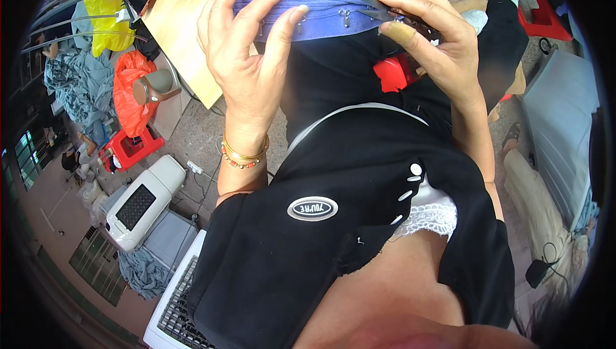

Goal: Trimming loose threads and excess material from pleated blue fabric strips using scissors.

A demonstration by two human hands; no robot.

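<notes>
A blue ribbed knit garment [327, 3] lies across the far edge of the board and over my lap. Along its near edge sit small metal hook fasteners [345, 19]. Above the left part of the cloth, my left hand [247, 53] is raised with its fingers apart and nothing in them. Between the thumb and fingers of my right hand [443, 41] is a pair of dark thread snips [380, 10], blades pointing left over the garment. A tan bandage [399, 32] wraps the right thumb. Part of the snips is hidden by my fingers.
A pale wooden board [186, 28] is at the left of the garment. Red stools [138, 148] stand at the left and far right. Beside them are an orange bag [133, 86], heaped grey-blue cloth [80, 86] and a white machine [144, 201]. A grey-covered object [558, 111] stands right.
</notes>
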